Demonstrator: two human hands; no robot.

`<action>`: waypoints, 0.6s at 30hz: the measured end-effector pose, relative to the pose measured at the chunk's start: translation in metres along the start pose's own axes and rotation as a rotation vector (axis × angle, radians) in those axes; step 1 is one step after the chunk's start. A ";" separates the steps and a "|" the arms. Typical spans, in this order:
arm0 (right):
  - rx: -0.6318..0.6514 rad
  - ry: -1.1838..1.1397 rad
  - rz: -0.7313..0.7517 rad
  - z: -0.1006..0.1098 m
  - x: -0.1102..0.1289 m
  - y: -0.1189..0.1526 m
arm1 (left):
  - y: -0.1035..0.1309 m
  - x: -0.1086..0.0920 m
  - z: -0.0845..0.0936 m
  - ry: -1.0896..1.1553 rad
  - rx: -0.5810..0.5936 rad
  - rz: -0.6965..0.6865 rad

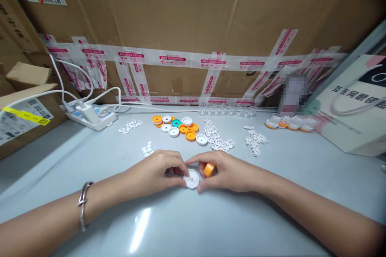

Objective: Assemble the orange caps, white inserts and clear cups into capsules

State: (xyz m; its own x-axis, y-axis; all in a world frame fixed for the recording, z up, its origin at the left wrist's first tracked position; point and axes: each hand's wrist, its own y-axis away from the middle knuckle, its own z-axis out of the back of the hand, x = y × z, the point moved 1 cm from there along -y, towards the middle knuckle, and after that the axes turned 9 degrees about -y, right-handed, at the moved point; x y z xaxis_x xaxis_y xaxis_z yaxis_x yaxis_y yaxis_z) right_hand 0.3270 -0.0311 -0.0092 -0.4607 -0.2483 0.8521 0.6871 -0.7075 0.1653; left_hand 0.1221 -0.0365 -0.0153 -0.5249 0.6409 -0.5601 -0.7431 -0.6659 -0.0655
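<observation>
In the middle of the grey table lies a white round disc (194,182) with a small white raised piece at its centre. My left hand (164,168) is closed at the disc's left side, thumb and fingertips pinching at the raised piece. On the other side my right hand (226,170) curls around an orange round cap (209,170), kept in the bent fingers. Its index finger and thumb reach out to the disc's right edge; whether they touch it I cannot tell. Just beyond my left hand are several small white stemmed pieces (147,150).
Behind the hands lie orange, white and teal caps (190,135), with white openwork discs (218,143) beside them. Transparent cups (226,110) line the back. Assembled orange-and-white pieces (289,123) sit right, near a paper bag (346,116). A power strip (102,120) stands left.
</observation>
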 end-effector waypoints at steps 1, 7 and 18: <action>-0.008 0.012 -0.003 0.000 0.000 0.000 | 0.000 0.000 0.000 0.004 -0.005 -0.003; -0.033 0.055 0.012 -0.002 0.000 -0.002 | 0.000 0.002 0.001 0.020 -0.025 0.018; -0.015 0.022 0.000 -0.004 -0.001 -0.002 | -0.001 0.002 0.005 0.059 0.028 0.063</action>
State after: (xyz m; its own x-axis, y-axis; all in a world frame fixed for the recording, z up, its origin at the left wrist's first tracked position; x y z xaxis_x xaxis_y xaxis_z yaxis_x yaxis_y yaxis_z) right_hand 0.3238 -0.0318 -0.0129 -0.4731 -0.2623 0.8411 0.6784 -0.7176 0.1578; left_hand 0.1194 -0.0324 -0.0119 -0.5467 0.5738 -0.6099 -0.7208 -0.6931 -0.0059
